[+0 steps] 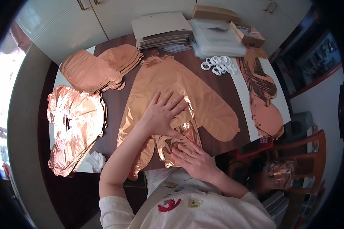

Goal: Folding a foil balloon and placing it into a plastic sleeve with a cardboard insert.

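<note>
A large flat rose-gold foil balloon (160, 80) lies before me on the dark wooden table, its near part creased and shiny. My left hand (162, 114) presses on its middle, palm down with the fingers spread. Closer to the table's front edge, my right hand (195, 162) rests on the crinkled near part, fingers stretched out and fairly flat. Neither hand grips anything. The foil directly beneath both palms is hidden.
Stacked foil balloons lie at left, a matte pile (84, 70) behind a shiny pile (78, 122). More foil (265, 110) covers the right side. Cardboard sheets (162, 26), clear plastic bags (216, 38), white rings (218, 65) and a small box (248, 34) stand at the back. Crumpled tissue (96, 161) sits front left.
</note>
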Available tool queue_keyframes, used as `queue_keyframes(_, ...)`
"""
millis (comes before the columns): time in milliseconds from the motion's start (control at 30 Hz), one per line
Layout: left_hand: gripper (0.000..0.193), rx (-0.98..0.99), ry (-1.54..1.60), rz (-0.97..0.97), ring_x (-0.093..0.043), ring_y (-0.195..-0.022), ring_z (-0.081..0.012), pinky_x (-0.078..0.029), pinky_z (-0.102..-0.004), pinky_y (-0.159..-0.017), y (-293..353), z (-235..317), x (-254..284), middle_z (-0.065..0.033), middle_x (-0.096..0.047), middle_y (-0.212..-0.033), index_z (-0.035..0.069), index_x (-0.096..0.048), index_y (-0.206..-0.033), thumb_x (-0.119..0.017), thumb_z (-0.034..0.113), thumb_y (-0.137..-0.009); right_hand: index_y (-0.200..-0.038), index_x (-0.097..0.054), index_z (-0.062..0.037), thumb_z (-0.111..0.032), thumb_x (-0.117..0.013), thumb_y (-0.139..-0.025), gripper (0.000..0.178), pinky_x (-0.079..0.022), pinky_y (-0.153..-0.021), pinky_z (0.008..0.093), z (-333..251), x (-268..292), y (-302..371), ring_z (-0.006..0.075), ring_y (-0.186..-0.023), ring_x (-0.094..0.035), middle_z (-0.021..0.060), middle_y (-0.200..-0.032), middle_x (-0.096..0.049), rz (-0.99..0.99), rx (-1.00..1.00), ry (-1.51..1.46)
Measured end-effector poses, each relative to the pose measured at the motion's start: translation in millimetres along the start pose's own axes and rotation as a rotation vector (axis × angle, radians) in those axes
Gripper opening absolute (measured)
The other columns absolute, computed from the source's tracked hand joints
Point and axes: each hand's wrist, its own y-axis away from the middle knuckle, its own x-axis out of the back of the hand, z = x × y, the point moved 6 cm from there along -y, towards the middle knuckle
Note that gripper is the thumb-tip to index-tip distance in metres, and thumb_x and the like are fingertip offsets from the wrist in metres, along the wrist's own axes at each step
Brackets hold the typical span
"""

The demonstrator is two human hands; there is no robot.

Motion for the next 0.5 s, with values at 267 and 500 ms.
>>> queue_keyframes(267, 0.111, 0.011, -0.021, 0.001, -0.024, -0.137, -0.0365, -0.015, -0.0571, -0.11, 1.7, -0.6, -0.1, -0.0075, -0.032, -0.148, 0.021, -0.03, -0.145, -0.064, 0.076, -0.055, -0.115, -0.062, -0.0047, -0.018, -0.068, -0.079, 0.039, -0.035, -0.105, 0.0449, 44.3, 34.0, -1.3, 0.0243, -0.12, -0.052, 0.0083, -0.125, -0.058, 0.105, -0.044, -0.116)
queue_keyframes(500, 0.111, 0.004, -0.053, -0.047, -0.021, -0.14, -0.0344, -0.012, -0.0571, -0.111, 1.3, -0.2, -3.1, -0.0069, -0.031, -0.149, 0.019, -0.028, -0.146, -0.056, 0.081, -0.058, -0.112, -0.064, -0.0049, -0.023, -0.071, -0.076, 0.041, -0.04, -0.099, 0.0439, 71.6, 31.1, -2.2, 0.0244, -0.117, -0.054, 0.0063, -0.121, -0.061, 0.079, -0.076, -0.037)
